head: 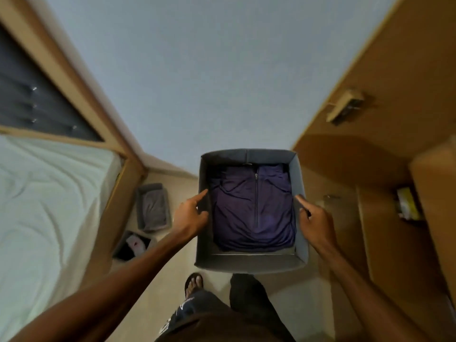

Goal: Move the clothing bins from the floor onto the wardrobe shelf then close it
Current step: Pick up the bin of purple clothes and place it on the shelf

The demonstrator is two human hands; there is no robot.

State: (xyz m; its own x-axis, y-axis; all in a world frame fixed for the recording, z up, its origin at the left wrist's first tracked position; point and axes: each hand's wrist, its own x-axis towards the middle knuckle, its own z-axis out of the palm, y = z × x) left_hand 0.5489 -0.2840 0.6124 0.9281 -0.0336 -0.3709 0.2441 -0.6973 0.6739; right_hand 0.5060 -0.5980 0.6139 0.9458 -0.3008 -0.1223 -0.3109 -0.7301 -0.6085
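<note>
I hold a grey fabric bin [249, 264] up off the floor in front of me. A folded dark purple zip top [254, 208] lies inside it. My left hand [191, 214] grips the bin's left wall and my right hand [314, 219] grips its right wall, thumbs on the rim. Two more grey bins rest on the floor to the left by the bed: one with a grey folded garment [153, 207], and one with dark and white clothes [133, 245]. The open wooden wardrobe [385, 218] stands to the right, its shelf close beside the held bin.
A bed with a pale sheet [49, 206] fills the left side in a wooden frame. The wardrobe door [407, 70] stands open at the right. A yellow-green object [407, 203] sits inside the wardrobe. My sandalled foot [193, 283] stands on the beige floor below the bin.
</note>
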